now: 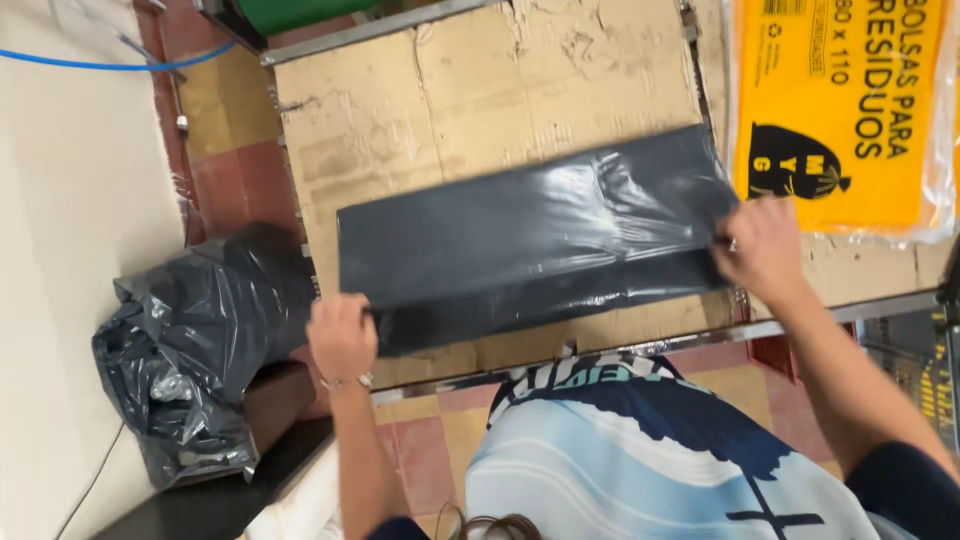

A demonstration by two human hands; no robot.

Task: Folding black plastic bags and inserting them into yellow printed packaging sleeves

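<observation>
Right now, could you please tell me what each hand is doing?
Left hand: closed on the near left end of the folded dark plastic bag.
Right hand: closed on the bag's right end.

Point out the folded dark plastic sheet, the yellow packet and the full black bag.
Folded dark plastic sheet (530,235), head view, its glossy middle.
Yellow packet (835,100), head view, its yellow face.
Full black bag (200,340), head view, its crumpled side.
</observation>
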